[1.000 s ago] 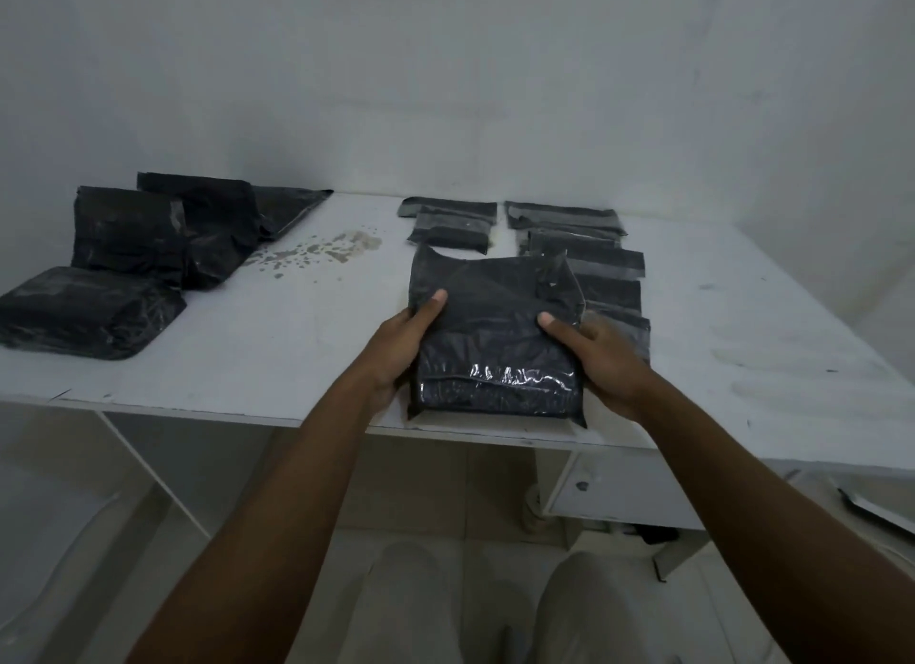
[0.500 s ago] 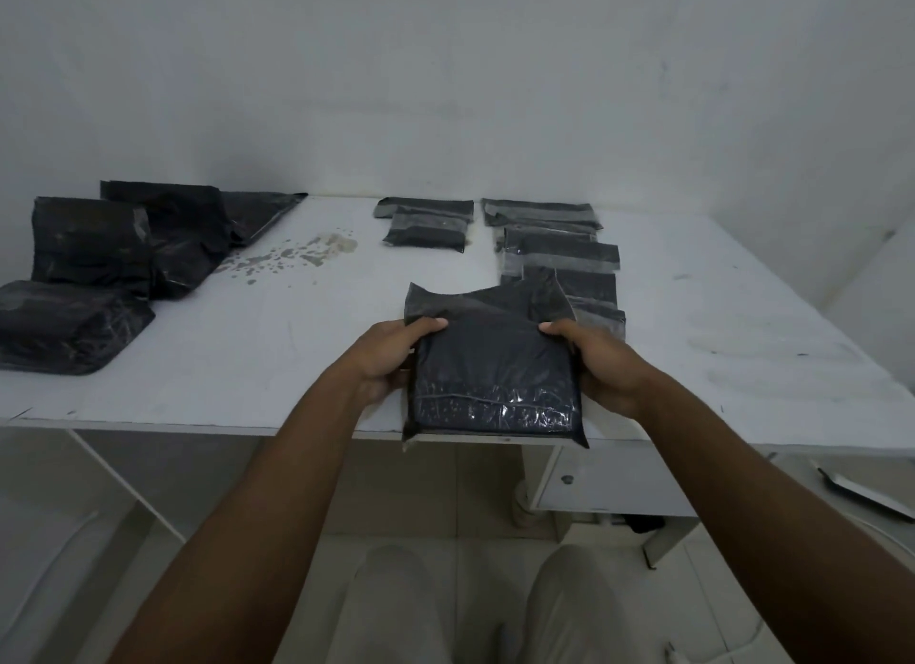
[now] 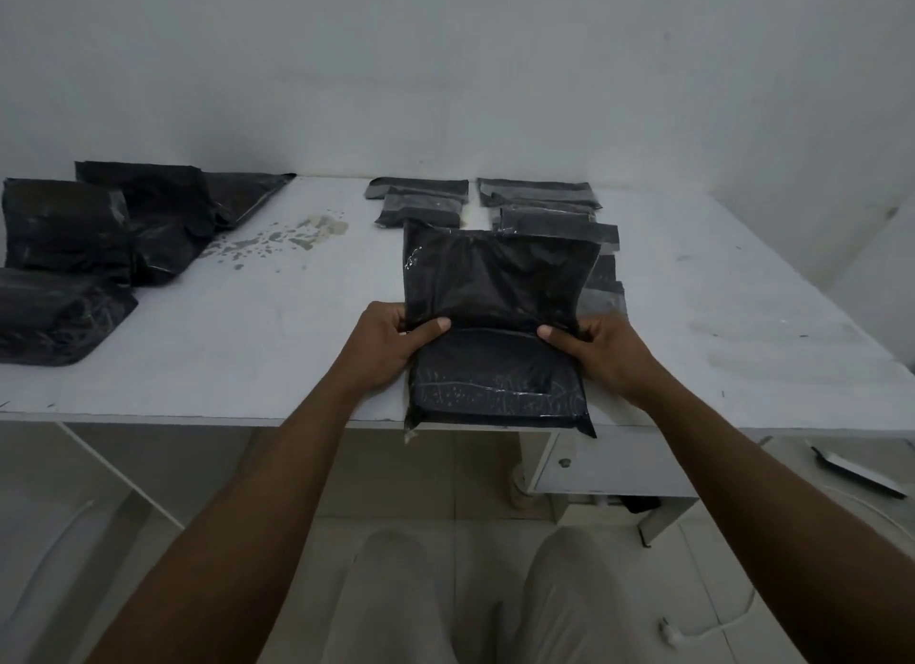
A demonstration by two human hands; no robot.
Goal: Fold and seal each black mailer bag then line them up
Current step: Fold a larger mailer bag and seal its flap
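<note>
The left hand [image 3: 391, 339] and right hand [image 3: 604, 351] are gripping the mailer bag [image 3: 500, 381] at nine and three o'clock, thumbs pressing the crease; holding them level should bring the flap [image 3: 495, 272] down square.

Quick count from my feed: one held mailer bag [image 3: 495, 287], between my left hand [image 3: 391, 346] and right hand [image 3: 604, 351]. Left pile [image 3: 99, 247]: four bags. Short folded row [image 3: 421, 203]: two. Long folded row [image 3: 549, 208]: maybe five, partly hidden. One bench [image 3: 247, 341].
</note>
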